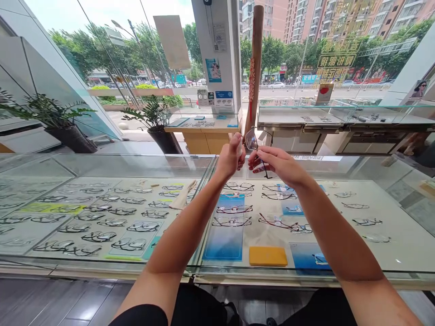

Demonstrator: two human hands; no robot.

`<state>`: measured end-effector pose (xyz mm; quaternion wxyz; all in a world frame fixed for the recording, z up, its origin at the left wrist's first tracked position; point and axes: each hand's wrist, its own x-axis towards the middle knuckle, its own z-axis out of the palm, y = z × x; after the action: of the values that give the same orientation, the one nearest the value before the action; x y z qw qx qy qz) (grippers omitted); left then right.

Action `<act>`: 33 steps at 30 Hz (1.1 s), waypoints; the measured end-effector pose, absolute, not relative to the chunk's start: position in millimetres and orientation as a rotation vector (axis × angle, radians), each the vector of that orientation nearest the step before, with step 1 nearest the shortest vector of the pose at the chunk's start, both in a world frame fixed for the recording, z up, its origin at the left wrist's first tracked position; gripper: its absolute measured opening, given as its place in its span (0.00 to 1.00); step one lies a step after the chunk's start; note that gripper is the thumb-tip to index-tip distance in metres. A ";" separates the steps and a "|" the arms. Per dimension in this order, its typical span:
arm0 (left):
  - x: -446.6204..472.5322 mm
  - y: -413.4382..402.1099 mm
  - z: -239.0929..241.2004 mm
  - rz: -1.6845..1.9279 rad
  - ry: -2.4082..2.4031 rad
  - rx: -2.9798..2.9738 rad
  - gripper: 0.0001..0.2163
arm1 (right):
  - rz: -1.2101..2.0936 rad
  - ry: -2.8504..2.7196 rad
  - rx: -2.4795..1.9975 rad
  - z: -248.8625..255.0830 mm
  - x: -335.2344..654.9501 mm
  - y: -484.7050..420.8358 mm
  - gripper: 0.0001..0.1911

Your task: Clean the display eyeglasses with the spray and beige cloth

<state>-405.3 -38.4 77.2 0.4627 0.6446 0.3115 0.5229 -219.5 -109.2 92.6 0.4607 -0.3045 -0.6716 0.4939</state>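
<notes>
My right hand (pixel 280 165) pinches a pair of thin dark-framed eyeglasses (pixel 251 139) above the glass counter. The glasses are turned on end, one lens at the upper left and a dark temple arm hanging below the fingers. Close to that lens, my left hand (pixel 230 157) is closed with its thumb up, around a small whitish thing mostly hidden by the fingers. Its kind cannot be made out. Beneath both hands, several pairs of eyeglasses (pixel 234 209) lie in rows inside the glass display case (pixel 217 271).
A yellow case (pixel 268 256) and a pale cloth (pixel 183 195) lie at the counter. More spectacles (pixel 129 244) fill the left section. Beyond stand a wooden post (pixel 255 68), potted plants (pixel 71 136) and another glass showcase (pixel 340 118) by the windows.
</notes>
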 end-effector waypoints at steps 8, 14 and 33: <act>-404.9 -34.6 72.2 1.251 0.697 1.602 0.35 | 1.227 -1.692 -0.730 94.8 -220.8 -113.0 0.18; -402.3 -42.2 75.6 1.198 0.696 1.613 0.37 | 1.207 -1.578 -0.680 94.4 -219.4 -107.5 0.16; -433.3 18.4 57.1 1.590 0.931 1.600 0.24 | 1.059 -1.392 -0.724 92.7 -215.4 -99.3 0.17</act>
<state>-433.3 18.4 57.1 0.3437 0.6158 0.3583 0.6118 -215.4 -99.3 92.7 0.5845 -0.3103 -0.5968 0.4537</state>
